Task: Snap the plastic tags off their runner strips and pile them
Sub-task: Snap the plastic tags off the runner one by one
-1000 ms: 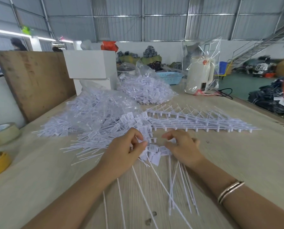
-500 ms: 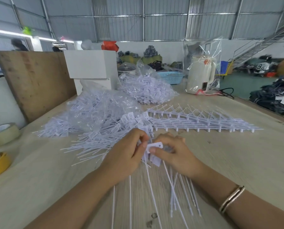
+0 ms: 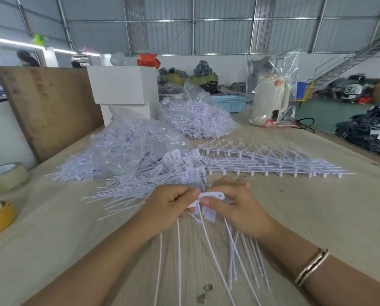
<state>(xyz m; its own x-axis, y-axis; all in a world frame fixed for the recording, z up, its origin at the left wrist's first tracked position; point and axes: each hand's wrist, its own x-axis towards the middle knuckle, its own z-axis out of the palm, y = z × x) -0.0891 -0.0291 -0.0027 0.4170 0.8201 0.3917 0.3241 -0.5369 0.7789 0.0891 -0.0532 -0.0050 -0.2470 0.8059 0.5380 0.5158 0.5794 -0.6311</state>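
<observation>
Tag pile (image 3: 140, 173) probably crowding left.

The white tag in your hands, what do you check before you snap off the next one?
1. Left hand pinches the white tag: ok.
2. Right hand pinches it from the other side: ok.
3. Tag fully free of its strip: cannot tell, fingers hide the joint.
4. Pile of loose tags lies just beyond the hands, within reach: ok.
5. More runner strips wait on the table: ok.
6. Thin tails untangled near the wrists: not ok, they cross.
</observation>
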